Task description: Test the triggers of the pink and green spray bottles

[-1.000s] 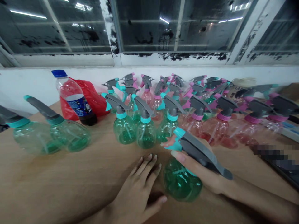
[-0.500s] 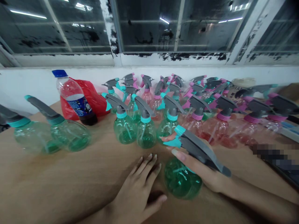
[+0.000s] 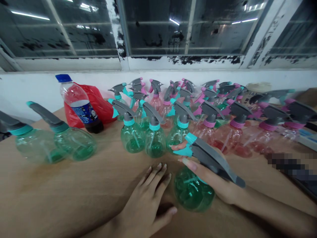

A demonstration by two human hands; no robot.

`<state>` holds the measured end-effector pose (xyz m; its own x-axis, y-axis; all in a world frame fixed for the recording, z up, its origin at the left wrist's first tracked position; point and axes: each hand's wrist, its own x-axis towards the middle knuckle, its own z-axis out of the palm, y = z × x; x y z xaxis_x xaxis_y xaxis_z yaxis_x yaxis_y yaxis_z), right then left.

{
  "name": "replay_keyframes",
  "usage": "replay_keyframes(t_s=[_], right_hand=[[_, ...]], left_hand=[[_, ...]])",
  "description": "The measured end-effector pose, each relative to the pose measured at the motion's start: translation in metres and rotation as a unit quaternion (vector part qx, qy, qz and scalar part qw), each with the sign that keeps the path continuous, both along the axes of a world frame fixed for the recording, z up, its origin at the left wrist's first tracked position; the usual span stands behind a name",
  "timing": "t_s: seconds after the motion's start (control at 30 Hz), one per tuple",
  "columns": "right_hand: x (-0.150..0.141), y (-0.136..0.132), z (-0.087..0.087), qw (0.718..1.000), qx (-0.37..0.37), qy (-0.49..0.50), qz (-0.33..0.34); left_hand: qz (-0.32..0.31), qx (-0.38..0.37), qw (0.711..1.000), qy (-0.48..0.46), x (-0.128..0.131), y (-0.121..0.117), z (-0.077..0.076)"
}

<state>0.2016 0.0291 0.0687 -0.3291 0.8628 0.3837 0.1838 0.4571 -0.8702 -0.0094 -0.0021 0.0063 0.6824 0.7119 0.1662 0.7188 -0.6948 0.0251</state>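
My right hand (image 3: pixel 210 178) is wrapped around the neck of a green spray bottle (image 3: pixel 194 195) with a grey and turquoise trigger head. The bottle is near the front of the table, and part of its neck is hidden by my fingers. My left hand (image 3: pixel 148 198) lies on the tabletop just left of that bottle, palm down with fingers stretched out, and holds nothing. Beyond my hands, other green spray bottles (image 3: pixel 155 142) stand in a row with pink-collared spray bottles (image 3: pixel 229 135) to their right.
Two green spray bottles (image 3: pixel 74 145) are at the left. Behind them a drink bottle (image 3: pixel 83 109) with a blue cap stands against a red plastic bag (image 3: pixel 104 105). A dark, partly pixelated object (image 3: pixel 294 175) lies on the wooden table (image 3: pixel 99 188) at the right. Windows rise behind.
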Motion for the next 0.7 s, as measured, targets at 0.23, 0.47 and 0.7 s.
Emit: replay_keyframes(t_s=[0.23,0.47,0.7], right_hand=[[-0.0018,0.0014,0.0008,1.000,0.012,0.013,0.001],[-0.0010,-0.0007,0.0016,1.000,0.018,0.006,0.000],[-0.0020,0.0005,0.0019,1.000,0.012,0.004,-0.002]], left_hand=[[0.000,0.002,1.000,-0.011,-0.0013,-0.0005,-0.0001],[0.003,-0.012,1.000,-0.019,-0.0003,-0.0004,-0.0002],[-0.002,-0.015,0.999,-0.031,-0.0022,-0.0005,-0.0016]])
